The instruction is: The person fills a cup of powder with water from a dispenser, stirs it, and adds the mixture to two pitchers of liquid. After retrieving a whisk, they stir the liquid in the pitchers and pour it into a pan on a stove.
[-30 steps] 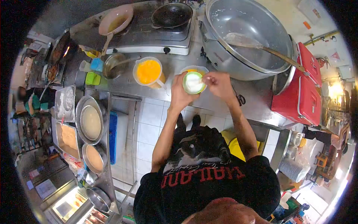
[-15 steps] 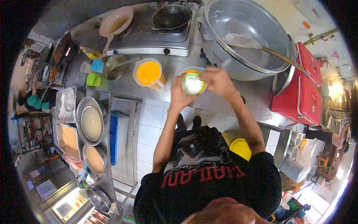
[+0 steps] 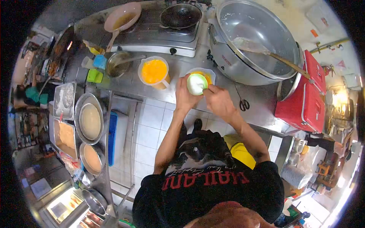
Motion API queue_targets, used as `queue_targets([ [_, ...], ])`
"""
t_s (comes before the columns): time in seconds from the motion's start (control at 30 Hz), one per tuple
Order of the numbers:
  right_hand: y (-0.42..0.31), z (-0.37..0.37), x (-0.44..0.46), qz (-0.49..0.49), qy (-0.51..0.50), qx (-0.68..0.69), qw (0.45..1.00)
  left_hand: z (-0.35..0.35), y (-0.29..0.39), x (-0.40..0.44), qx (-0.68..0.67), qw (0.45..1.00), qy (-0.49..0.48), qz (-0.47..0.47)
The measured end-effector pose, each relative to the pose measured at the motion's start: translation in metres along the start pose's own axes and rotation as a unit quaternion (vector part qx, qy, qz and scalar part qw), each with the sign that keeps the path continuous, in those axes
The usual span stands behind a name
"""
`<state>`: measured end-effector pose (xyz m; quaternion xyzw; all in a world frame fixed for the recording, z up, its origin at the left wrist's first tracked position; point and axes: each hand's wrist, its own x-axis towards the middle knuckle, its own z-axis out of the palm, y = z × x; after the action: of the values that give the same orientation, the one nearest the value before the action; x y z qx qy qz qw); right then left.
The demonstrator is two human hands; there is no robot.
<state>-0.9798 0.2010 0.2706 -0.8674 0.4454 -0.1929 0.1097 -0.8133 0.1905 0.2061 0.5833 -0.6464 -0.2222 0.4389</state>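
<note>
My left hand (image 3: 186, 94) is wrapped round a small green cup (image 3: 197, 84) of white powder, tilted slightly towards me. My right hand (image 3: 219, 99) is closed in a pinch at the cup's right rim; whatever lies between its fingers is hidden. Just behind the cup, partly covered by it, stands a pale container (image 3: 210, 72) with something orange-yellow inside. A clear measuring jug (image 3: 166, 84) filled with orange-yellow liquid stands to the left of my left hand.
A big metal pot (image 3: 232, 64) holding a wooden-handled paddle (image 3: 283, 60) stands right. Scissors (image 3: 244, 105) lie near the counter edge. Behind are a stove (image 3: 152, 48), black pan (image 3: 180, 16) and pink pan (image 3: 121, 15). Red cooler boxes (image 3: 300, 110) stand far right.
My right hand has come down from above the pale container to the green cup's rim. Scissors that were hidden by my right arm now show. The view has shifted slightly.
</note>
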Motion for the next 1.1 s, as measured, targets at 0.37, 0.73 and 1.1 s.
queue_targets([
  [0.37, -0.014, 0.01, 0.005, 0.043, 0.081, 0.095, 0.991, -0.005, -0.004, -0.011, -0.038, 0.999, 0.013, -0.023],
  [0.73, 0.001, 0.028, -0.001, 0.187, 0.121, 0.237, 0.946, -0.015, -0.008, -0.016, -0.038, 0.999, -0.004, -0.012],
  [1.1, 0.018, 0.032, -0.007, 0.136, 0.134, 0.268, 0.944, -0.019, 0.001, -0.019, -0.032, 0.999, -0.03, -0.012],
])
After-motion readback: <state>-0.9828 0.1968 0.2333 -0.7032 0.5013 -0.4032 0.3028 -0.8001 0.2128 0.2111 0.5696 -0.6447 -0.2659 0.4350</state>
